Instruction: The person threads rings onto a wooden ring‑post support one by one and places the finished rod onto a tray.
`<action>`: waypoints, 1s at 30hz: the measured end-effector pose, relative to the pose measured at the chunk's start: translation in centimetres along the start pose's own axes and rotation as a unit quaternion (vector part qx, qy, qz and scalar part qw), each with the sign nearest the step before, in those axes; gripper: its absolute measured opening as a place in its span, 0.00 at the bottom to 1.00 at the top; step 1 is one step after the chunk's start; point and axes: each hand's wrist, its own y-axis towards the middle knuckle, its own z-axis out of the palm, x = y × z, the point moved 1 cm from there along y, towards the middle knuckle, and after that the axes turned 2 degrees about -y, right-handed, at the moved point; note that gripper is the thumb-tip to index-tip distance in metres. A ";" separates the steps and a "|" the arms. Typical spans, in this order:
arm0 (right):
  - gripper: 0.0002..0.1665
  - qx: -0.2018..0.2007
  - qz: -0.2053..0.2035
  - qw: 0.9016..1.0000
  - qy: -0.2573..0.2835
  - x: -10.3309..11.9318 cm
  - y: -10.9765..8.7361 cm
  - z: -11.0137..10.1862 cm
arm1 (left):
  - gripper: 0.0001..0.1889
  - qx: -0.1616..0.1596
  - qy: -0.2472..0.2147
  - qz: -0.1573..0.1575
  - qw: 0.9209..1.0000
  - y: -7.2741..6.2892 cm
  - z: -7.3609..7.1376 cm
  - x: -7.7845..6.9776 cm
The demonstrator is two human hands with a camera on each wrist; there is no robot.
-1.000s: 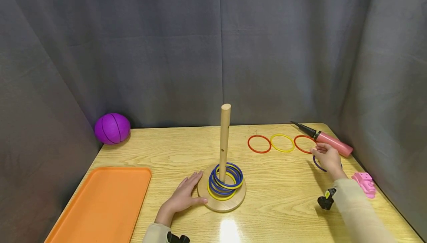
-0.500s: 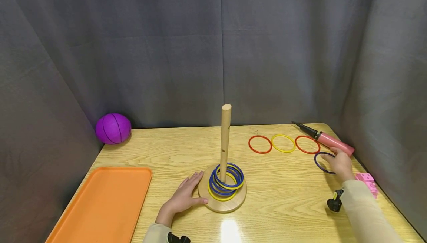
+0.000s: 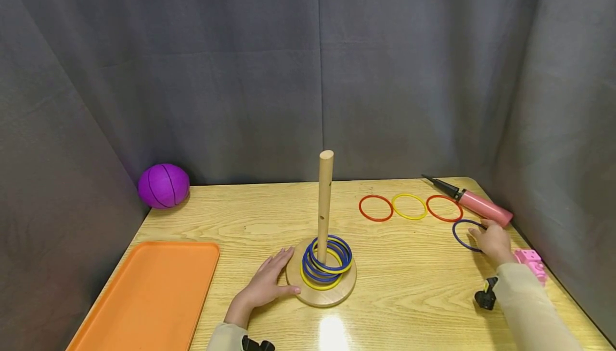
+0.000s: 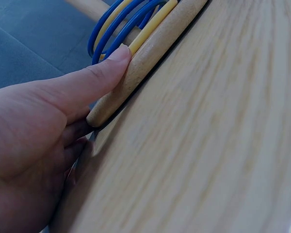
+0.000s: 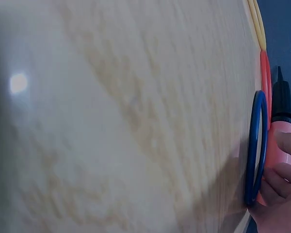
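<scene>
My left hand (image 3: 262,287) rests at the left side of the round wooden base (image 3: 344,289), thumb on its top near the edge and fingers along the rim. From the base rises a wooden post (image 3: 325,190), with several blue and yellow rings (image 3: 345,257) lying loosely around its foot. In the left wrist view the thumb tip touches the base close to a yellow ring (image 4: 155,24). My right hand (image 3: 495,241) is over the right side of a blue ring (image 3: 454,233) on the table, hiding part of it. Thumb and fingers are apart there.
Left of the blue ring, red (image 3: 360,212), yellow (image 3: 409,218) and red rings (image 3: 445,220) lie in a row. A pink hand pump (image 3: 483,206) and pink toy (image 3: 529,260) are at right. An orange tray (image 3: 159,287) and purple ball (image 3: 163,186) are at left.
My right hand has shifted right, from above the top of the blue ring to its right side, leaving more of the ring visible. The left hand stays on the base.
</scene>
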 end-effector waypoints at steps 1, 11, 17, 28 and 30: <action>0.32 -0.002 -0.003 1.000 -0.003 0.0 0.0 0.1 | 0.51 0.000 -0.001 0.000 1.000 0.0 0.0 0.0; 0.23 -0.036 -0.032 0.999 0.025 0.8 -0.5 0.7 | 0.51 -0.001 -0.002 0.004 1.000 -0.1 0.0 -0.1; 0.19 -0.044 -0.054 0.997 0.024 0.8 -0.6 0.7 | 0.51 -0.002 -0.002 0.005 1.000 0.0 -0.1 -0.1; 0.08 0.031 -0.052 0.998 -0.013 1.5 -0.8 -0.1 | 0.51 0.000 -0.004 0.000 1.000 -0.1 -0.1 -0.2; 0.09 0.040 -0.050 0.998 -0.017 1.5 -0.8 -0.2 | 0.50 0.000 -0.006 0.001 1.000 -0.1 -0.1 -0.2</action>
